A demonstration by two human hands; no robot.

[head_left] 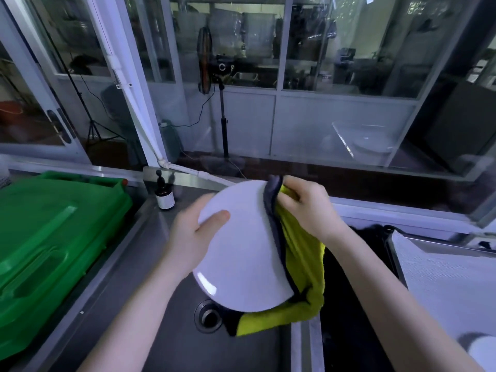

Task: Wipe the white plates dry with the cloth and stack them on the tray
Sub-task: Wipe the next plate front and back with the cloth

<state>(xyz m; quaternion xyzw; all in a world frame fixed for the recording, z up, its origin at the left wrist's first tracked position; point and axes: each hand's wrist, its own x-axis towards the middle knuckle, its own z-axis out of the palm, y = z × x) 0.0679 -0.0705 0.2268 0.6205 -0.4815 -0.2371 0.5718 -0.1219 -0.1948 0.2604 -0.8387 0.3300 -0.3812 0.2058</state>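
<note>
A round white plate [241, 253] is held tilted above the steel sink [171, 331]. My left hand [193, 234] grips its left rim, thumb lying on the plate's face. A yellow cloth with a dark grey side [298, 253] wraps the plate's right edge and hangs down behind it. My right hand [308, 205] pinches the cloth against the plate's upper right rim. At the right lies the tray [442, 269], pale and flat, with another white plate [483, 353] partly showing at the lower right corner.
A green plastic bin lid [53, 237] fills the left side. A small brown pump bottle [165, 196] stands on the counter behind the sink. The sink drain [209, 316] lies under the plate. A dark basin [357, 264] sits between sink and tray. Glass partitions run behind.
</note>
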